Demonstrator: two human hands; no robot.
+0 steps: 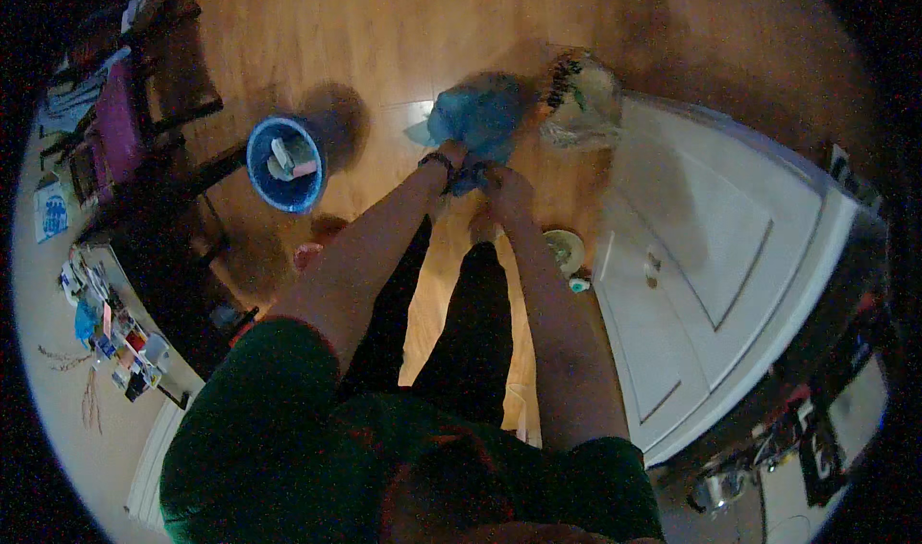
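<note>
A crumpled blue plastic bag [477, 117] hangs or rests just above the wooden floor in front of me, its body puffed out away from my hands. My left hand [448, 154] is closed at the bag's gathered neck, with a dark band on the wrist. Close beside it, my right hand [507, 196] also grips the bunched bag near the same place. The fingertips of both hands are partly hidden and dim. A pale sheet-like piece [419, 133] shows at the left of the bag; I cannot tell what it is.
A blue bucket [257, 150] with light-coloured items inside stands to the left. At the right lie a clear plastic bag [583, 102] and a pale round bowl [579, 249], beside a white cabinet [711, 227]. A dark chair or rack with purple cloth [117, 131] is far left.
</note>
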